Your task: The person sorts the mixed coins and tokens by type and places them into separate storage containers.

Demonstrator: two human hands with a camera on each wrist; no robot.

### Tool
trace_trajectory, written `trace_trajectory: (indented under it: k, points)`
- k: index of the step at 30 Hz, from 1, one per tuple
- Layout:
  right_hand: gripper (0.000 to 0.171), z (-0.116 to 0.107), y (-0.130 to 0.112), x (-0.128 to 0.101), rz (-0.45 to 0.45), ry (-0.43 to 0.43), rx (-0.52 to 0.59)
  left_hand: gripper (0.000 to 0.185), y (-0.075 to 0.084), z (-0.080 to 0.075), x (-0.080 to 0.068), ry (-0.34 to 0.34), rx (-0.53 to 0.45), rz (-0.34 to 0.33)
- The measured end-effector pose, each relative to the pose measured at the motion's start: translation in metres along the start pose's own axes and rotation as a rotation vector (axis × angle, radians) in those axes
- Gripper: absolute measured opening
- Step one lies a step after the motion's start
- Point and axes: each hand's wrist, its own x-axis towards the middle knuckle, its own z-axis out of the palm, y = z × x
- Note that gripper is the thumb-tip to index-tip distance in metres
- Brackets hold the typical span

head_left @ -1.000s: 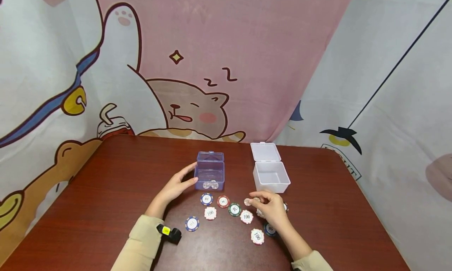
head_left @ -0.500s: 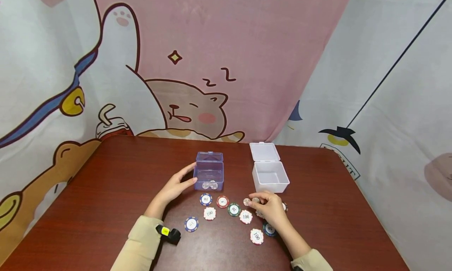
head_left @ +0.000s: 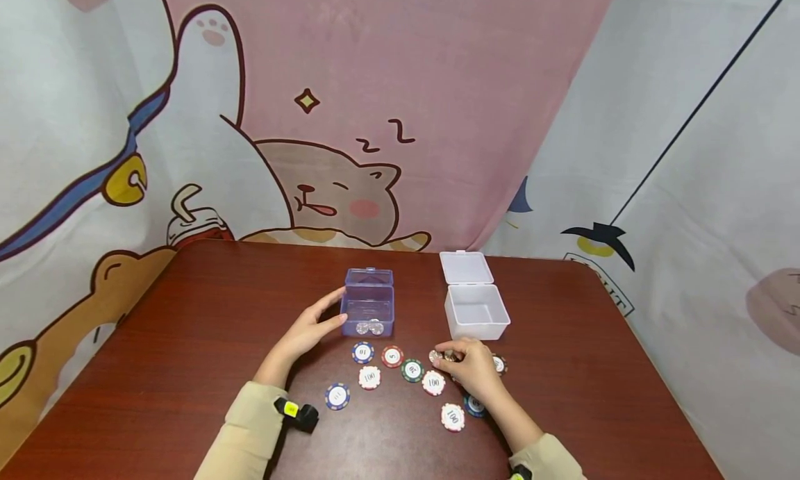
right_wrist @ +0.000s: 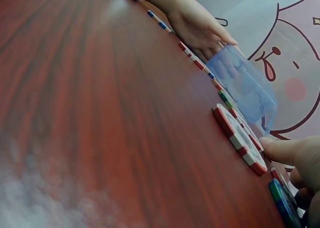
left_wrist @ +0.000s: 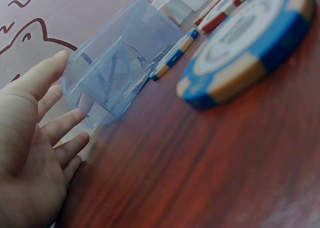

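My left hand (head_left: 321, 321) lies open with its fingertips against the left side of a clear blue box (head_left: 369, 301) that has two silvery coins (head_left: 369, 327) at the bottom. In the left wrist view the left hand (left_wrist: 37, 148) shows straight fingers beside the blue box (left_wrist: 120, 68). My right hand (head_left: 462, 365) is curled over small silvery coins (head_left: 439, 356) on the table and pinches at one. An open white box (head_left: 476, 313) stands just behind it. In the right wrist view a fingertip (right_wrist: 282, 150) sits next to a red-and-white chip (right_wrist: 240, 138).
Several poker chips lie on the brown table (head_left: 187, 327): blue 10 (head_left: 363, 353), red 5 (head_left: 392, 356), green (head_left: 412, 370), white 100 (head_left: 369, 377), blue (head_left: 337, 396), white 100 (head_left: 453, 417). A cartoon curtain hangs behind. A black wrist device (head_left: 298, 412) sits on the left sleeve.
My right hand has closed down a little over the silvery coins and shifted slightly left. The left hand has stayed against the blue box.
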Motion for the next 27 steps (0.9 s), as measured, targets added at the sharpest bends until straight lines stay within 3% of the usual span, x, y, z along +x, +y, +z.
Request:
trace_trajectory:
  k: [15,27]
  points:
    - [0.016,0.0018,-0.0008,0.0031,0.023,0.0,-0.051,0.061,-0.0008,-0.001,-0.0003,-0.004,0.003,0.0]
    - [0.016,0.0006,-0.0021,0.0023,0.127,-0.005,0.074,0.06,0.0001,-0.0001,0.0,-0.002,0.002,-0.006]
